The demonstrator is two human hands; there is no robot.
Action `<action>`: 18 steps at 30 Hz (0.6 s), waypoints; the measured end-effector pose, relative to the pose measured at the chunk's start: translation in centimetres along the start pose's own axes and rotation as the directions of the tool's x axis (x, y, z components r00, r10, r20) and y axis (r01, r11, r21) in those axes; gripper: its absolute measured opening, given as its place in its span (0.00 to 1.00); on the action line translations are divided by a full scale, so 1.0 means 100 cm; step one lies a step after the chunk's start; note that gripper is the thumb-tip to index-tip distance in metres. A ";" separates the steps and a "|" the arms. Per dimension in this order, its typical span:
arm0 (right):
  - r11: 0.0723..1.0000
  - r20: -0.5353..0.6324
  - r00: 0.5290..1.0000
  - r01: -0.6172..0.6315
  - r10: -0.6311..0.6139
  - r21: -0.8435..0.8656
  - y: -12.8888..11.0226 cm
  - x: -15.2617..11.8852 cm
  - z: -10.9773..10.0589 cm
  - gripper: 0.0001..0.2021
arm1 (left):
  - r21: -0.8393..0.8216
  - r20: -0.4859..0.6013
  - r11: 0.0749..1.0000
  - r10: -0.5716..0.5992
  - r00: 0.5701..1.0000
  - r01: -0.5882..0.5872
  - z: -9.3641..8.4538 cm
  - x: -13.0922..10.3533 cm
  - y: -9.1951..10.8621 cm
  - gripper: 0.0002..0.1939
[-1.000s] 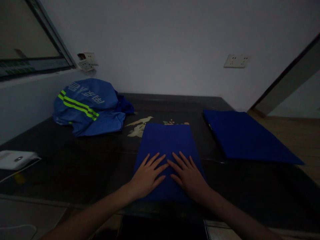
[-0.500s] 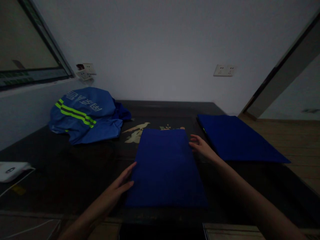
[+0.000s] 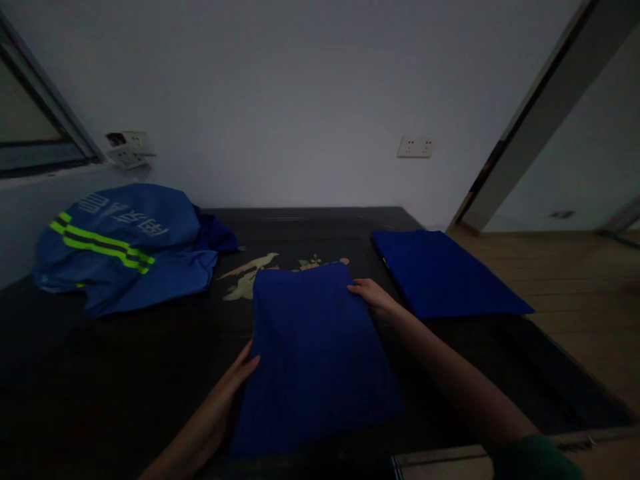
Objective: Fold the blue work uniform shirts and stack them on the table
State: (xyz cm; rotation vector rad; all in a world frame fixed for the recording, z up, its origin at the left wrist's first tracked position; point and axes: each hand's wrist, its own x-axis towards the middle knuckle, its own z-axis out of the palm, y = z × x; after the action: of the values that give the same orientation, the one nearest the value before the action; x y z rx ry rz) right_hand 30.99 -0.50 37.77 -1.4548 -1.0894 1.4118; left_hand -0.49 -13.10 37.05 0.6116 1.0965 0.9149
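Observation:
A folded dark blue garment [image 3: 313, 353] lies on the dark table [image 3: 125, 360] right in front of me. My left hand [image 3: 240, 373] is at its left edge, fingers tucked under or against the cloth. My right hand [image 3: 369, 295] grips its far right edge. The garment's surface shows slight creases and its sides appear slightly raised from the table. In the dim light the exact finger grip is hard to read.
A second folded blue garment [image 3: 440, 270] lies on the table's right. A crumpled blue jacket with yellow-green reflective stripes [image 3: 125, 243] sits at the back left. Wall sockets [image 3: 415, 147] are behind; a wooden floor and a doorway lie to the right.
My hands left the top of the folded garment and moved to its left and right edges, taking hold of it. The view has turned to the right.

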 end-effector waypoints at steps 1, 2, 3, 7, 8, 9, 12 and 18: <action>1.000 -0.006 1.000 0.011 -0.011 0.022 0.001 0.003 -0.001 0.05 | -0.012 -0.002 1.000 -0.007 1.000 0.007 0.005 0.000 -0.001 0.36; 0.998 -0.013 0.999 0.032 -0.031 0.045 0.001 0.005 -0.001 0.06 | -0.021 -0.016 1.000 -0.014 1.000 0.014 0.010 0.000 -0.002 0.37; 0.996 -0.027 0.998 0.061 -0.059 0.068 0.001 0.007 -0.002 0.07 | -0.026 -0.038 1.000 -0.015 0.999 0.014 0.016 0.002 -0.002 0.39; 0.975 -0.089 0.977 0.204 -0.196 0.093 -0.013 0.006 -0.020 0.16 | -0.064 -0.093 0.998 0.010 0.996 -0.016 0.050 0.008 0.005 0.42; 0.968 -0.103 0.968 0.237 -0.229 0.078 -0.019 0.003 -0.030 0.17 | -0.081 -0.082 0.996 0.019 0.996 -0.025 0.062 0.008 0.007 0.42; 0.961 -0.120 0.957 0.272 -0.265 0.054 -0.027 -0.001 -0.042 0.18 | -0.095 -0.061 0.995 0.029 0.998 -0.034 0.075 0.009 0.010 0.42; 0.928 -0.204 0.905 0.369 -0.372 -0.057 -0.056 -0.014 -0.091 0.19 | -0.092 0.043 0.993 0.079 0.996 -0.074 0.120 0.014 0.019 0.42; 0.890 -0.426 0.789 0.330 -0.443 -0.314 -0.120 -0.032 -0.209 0.17 | -0.065 0.357 0.980 0.198 0.913 -0.187 0.226 0.057 0.036 0.44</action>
State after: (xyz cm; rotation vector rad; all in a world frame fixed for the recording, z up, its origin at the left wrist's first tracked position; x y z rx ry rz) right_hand 51.35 0.29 51.01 -1.5194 -1.1514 0.5904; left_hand 20.46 -6.04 45.31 0.8381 0.6973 0.9399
